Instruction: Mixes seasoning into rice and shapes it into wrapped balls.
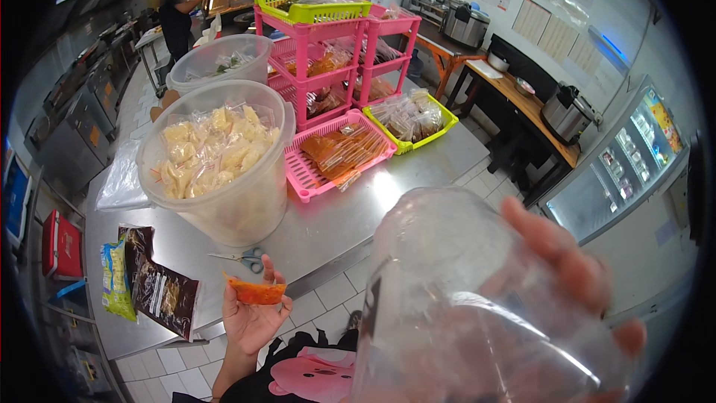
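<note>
My left hand (pixel 253 322) holds up a small clear packet of orange-red sauce (pixel 258 293) between thumb and fingers, in front of the steel table's edge. Close to the camera, my right hand (pixel 565 268) grips a large clear plastic container (pixel 447 291), which fills much of the lower right. It looks blurred, and what it holds cannot be made out. Just beyond my left hand, scissors (pixel 246 258) with blue-grey handles lie on the table. Left of them are a dark brown packet (pixel 162 294) and a green and yellow packet (pixel 116 280).
On the steel table (pixel 330 240) stands a big plastic tub (pixel 240 212) of bagged pale food, with a second tub (pixel 184 75) behind. A pink basket (pixel 296 170) of orange sauce packets, a lime basket (pixel 411 145) and pink racks (pixel 302 75) stand beyond. Another person (pixel 176 17) is at the back.
</note>
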Motion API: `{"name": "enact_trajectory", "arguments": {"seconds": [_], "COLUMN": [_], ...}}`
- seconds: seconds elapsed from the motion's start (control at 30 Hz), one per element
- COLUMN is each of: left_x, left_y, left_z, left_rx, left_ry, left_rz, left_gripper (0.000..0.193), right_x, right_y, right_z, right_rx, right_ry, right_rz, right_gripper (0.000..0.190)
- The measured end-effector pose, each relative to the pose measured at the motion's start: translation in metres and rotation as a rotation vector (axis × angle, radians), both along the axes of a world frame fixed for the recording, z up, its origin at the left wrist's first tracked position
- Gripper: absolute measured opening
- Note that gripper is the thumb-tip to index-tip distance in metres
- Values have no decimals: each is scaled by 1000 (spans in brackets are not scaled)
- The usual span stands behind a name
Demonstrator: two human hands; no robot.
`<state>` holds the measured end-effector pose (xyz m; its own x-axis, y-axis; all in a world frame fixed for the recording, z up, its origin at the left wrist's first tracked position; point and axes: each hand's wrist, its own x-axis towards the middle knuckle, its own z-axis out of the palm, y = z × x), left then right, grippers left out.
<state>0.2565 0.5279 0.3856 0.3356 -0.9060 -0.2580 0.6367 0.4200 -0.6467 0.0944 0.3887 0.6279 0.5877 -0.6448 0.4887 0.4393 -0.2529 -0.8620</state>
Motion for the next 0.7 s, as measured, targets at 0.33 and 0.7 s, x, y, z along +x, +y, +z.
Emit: {"name": "enact_trajectory", "arguments": {"seconds": [0.33, 0.7], "left_x": [5, -37], "left_y": [-64, -219], "left_z": [30, 38], "left_rx": [107, 20], "left_ry": [-841, -1107], "left_rz": [165, 252], "left_gripper": [56, 15], "right_x": [86, 122], "right_y": [-154, -220], "right_z": [-248, -350], "right_rx": [-229, -232], "right_ry": [238, 134], "right_rz": [-163, 48], "right_gripper": [83, 100]}}
